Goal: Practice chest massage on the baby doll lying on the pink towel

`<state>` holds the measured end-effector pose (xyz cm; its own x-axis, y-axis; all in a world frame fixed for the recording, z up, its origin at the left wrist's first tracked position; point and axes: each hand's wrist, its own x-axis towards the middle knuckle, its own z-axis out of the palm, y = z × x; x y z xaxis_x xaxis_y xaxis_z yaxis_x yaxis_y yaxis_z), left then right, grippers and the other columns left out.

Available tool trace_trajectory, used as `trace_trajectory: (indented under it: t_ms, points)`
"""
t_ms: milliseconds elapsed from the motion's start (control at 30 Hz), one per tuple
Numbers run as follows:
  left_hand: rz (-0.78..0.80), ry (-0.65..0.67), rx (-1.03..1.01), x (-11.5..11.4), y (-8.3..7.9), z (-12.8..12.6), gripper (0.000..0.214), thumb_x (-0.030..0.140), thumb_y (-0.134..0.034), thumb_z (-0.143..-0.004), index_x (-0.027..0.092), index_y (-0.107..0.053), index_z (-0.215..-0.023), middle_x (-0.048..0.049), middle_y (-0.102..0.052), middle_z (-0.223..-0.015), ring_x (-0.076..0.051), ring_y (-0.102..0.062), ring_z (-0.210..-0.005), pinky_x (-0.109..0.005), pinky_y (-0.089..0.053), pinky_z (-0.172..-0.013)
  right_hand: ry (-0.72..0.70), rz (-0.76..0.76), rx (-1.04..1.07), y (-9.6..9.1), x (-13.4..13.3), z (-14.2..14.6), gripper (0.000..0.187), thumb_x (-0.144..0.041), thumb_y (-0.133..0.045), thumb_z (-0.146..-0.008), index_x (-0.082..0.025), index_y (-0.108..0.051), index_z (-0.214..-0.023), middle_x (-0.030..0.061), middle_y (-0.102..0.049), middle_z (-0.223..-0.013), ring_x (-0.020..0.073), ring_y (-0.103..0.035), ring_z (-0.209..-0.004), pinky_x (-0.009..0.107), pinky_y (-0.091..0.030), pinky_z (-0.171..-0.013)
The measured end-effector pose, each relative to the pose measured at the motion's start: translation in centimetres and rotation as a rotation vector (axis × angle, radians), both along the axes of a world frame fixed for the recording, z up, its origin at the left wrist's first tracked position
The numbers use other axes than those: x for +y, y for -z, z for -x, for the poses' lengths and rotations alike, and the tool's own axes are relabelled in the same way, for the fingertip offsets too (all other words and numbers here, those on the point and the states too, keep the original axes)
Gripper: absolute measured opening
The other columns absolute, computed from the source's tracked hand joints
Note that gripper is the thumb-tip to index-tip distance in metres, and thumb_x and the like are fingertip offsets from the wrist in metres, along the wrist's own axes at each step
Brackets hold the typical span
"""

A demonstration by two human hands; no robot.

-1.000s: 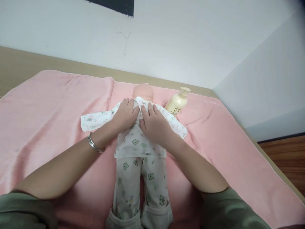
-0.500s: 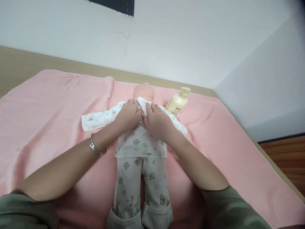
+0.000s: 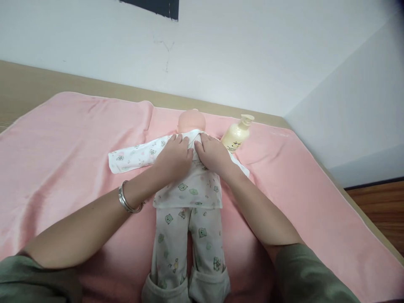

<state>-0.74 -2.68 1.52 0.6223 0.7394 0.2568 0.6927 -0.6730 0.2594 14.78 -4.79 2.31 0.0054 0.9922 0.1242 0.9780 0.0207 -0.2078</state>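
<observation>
My left hand and right hand on the doll's long-sleeved shirt
Whether they grip, I can't tell; uneven tugging could skew it.

The left hand and right hand hide part of the upper shirt. Trousers are cut off below, the dark panel above. The base of the bottle is partly hidden; its lettering is too small to read.
</observation>
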Motion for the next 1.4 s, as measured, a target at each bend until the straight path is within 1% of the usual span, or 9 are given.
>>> trace_trajectory:
  t_ms: [133, 300, 600, 767, 900, 1000, 1100, 1200, 1400]
  points:
    - [0.129, -0.063, -0.072, 1.5, -0.1, 0.1, 0.024, 0.021, -0.037, -0.097, 0.021, -0.052, -0.078, -0.0115, -0.064, -0.093, -0.03, -0.061, -0.098, -0.049, -0.052, -0.093, 0.004, 0.003, -0.128, -0.4, -1.2, 0.9, 0.042, -0.036, -0.031, -0.108, -0.012, -0.065, -0.114, 0.0176, -0.076, -0.108, 0.0326, -0.07, -0.1, 0.041, -0.052, -0.088]
    - [0.168, -0.164, -0.091, 2.4, 0.3, 0.0, 0.025, 0.031, -0.037, -0.1, 0.02, -0.054, -0.084, -0.0129, -0.067, -0.095, -0.03, -0.062, -0.096, -0.047, -0.051, -0.091, 0.025, 0.008, -0.213, -0.9, -2.4, 1.8, 0.04, -0.038, -0.034, -0.107, -0.014, -0.066, -0.102, 0.0173, -0.074, -0.094, 0.0318, -0.069, -0.087, 0.038, -0.048, -0.071]
    - [-0.168, 0.003, 0.056, -0.3, 0.7, -0.1, 0.028, 0.01, -0.035, -0.095, 0.015, -0.059, -0.084, -0.0165, -0.063, -0.091, -0.031, -0.058, -0.091, -0.046, -0.049, -0.086, 0.0, 0.059, -0.022, -0.2, -0.1, 0.2, 0.042, -0.035, -0.031, -0.109, -0.007, -0.06, -0.122, 0.019, -0.071, -0.125, 0.0312, -0.064, -0.12, 0.039, -0.045, -0.098]
    - [-0.053, 0.029, 0.037, 1.1, 0.7, -0.1, 0.029, 0.01, -0.034, -0.093, 0.019, -0.053, -0.074, -0.015, -0.059, -0.086, -0.031, -0.057, -0.089, -0.047, -0.049, -0.083, -0.035, 0.041, -0.115, -0.9, -1.4, 0.7, 0.038, -0.033, -0.032, -0.109, -0.009, -0.061, -0.117, 0.0186, -0.073, -0.12, 0.0316, -0.066, -0.112, 0.039, -0.046, -0.093]
    - [0.061, -0.064, 0.009, 2.4, 0.8, -0.2, 0.021, 0.019, -0.037, -0.094, 0.017, -0.057, -0.086, -0.016, -0.062, -0.092, -0.032, -0.059, -0.093, -0.048, -0.049, -0.086, -0.052, 0.04, -0.199, -1.7, -2.8, 1.4, 0.031, -0.03, -0.037, -0.105, -0.013, -0.063, -0.102, 0.0157, -0.073, -0.098, 0.03, -0.067, -0.093, 0.037, -0.046, -0.079]
    - [0.107, -0.156, -0.07, 2.4, 1.1, -0.4, 0.022, 0.027, -0.041, -0.095, 0.016, -0.059, -0.095, -0.0152, -0.065, -0.095, -0.032, -0.061, -0.095, -0.048, -0.049, -0.09, -0.036, 0.039, -0.146, -1.3, -2.5, 1.4, 0.031, -0.028, -0.037, -0.103, -0.014, -0.064, -0.099, 0.0152, -0.073, -0.097, 0.0298, -0.067, -0.094, 0.037, -0.048, -0.081]
    - [0.095, -0.177, -0.138, 2.1, 1.5, -0.6, 0.027, 0.031, -0.04, -0.096, 0.015, -0.061, -0.1, -0.0157, -0.066, -0.1, -0.033, -0.061, -0.101, -0.049, -0.049, -0.095, -0.01, 0.034, -0.016, -0.3, -1.3, 0.8, 0.036, -0.03, -0.036, -0.102, -0.012, -0.064, -0.115, 0.0183, -0.072, -0.122, 0.0327, -0.065, -0.116, 0.041, -0.05, -0.097]
    - [0.083, -0.201, -0.163, 1.9, 1.9, -0.8, 0.031, 0.03, -0.039, -0.095, 0.014, -0.063, -0.105, -0.0173, -0.067, -0.106, -0.035, -0.061, -0.109, -0.051, -0.048, -0.1, 0.008, 0.013, 0.044, 0.8, 0.0, 0.1, 0.054, -0.035, -0.034, -0.103, -0.002, -0.052, -0.142, 0.0236, -0.059, -0.148, 0.0366, -0.055, -0.136, 0.048, -0.043, -0.114]
    - [0.102, -0.218, -0.19, 1.7, 1.6, -0.8, 0.034, 0.032, -0.04, -0.096, 0.014, -0.065, -0.11, -0.0166, -0.067, -0.11, -0.034, -0.061, -0.114, -0.05, -0.048, -0.104, -0.001, -0.001, 0.032, 1.7, 0.5, -0.1, 0.064, -0.034, -0.034, -0.103, 0.003, -0.04, -0.155, 0.0259, -0.051, -0.157, 0.0381, -0.048, -0.145, 0.05, -0.037, -0.121]
